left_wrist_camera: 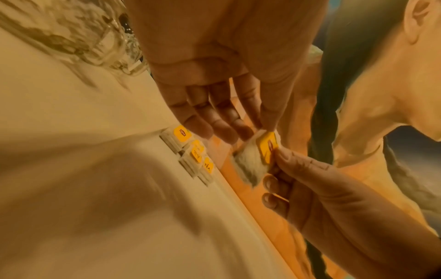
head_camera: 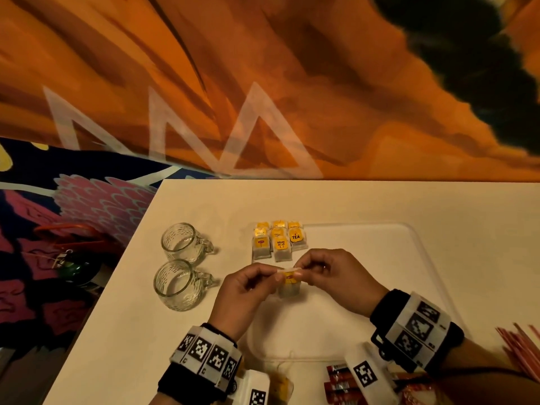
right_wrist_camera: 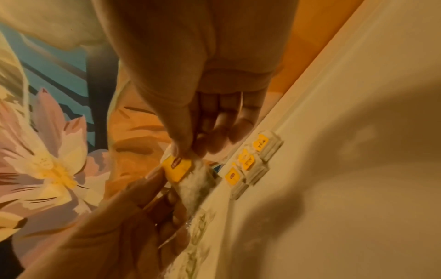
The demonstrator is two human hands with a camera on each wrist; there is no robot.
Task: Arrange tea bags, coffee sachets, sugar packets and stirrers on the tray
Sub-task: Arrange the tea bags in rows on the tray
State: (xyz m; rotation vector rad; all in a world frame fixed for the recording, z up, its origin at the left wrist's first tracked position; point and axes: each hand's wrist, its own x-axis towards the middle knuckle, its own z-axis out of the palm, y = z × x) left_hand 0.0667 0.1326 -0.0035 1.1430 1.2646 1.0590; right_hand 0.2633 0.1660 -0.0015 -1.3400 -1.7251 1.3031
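Note:
A tea bag (head_camera: 288, 287) with a yellow tag (left_wrist_camera: 268, 146) hangs a little above the white tray (head_camera: 380, 258), held between both hands. My left hand (head_camera: 274, 276) pinches its top left edge and my right hand (head_camera: 302, 270) pinches the top right by the tag. In the right wrist view the same tea bag (right_wrist_camera: 197, 182) hangs below my right hand's fingertips (right_wrist_camera: 185, 153). Several tea bags (head_camera: 279, 239) with yellow tags lie in neat rows in the tray's far left corner, just beyond the hands.
Two empty glass mugs (head_camera: 182, 242) (head_camera: 175, 285) stand on the white table left of the tray. Red sachets (head_camera: 339, 381) and more tea bags (head_camera: 282, 381) lie at the near edge. Red-striped stirrers (head_camera: 520, 343) lie at the near right. An orange wall runs behind the table.

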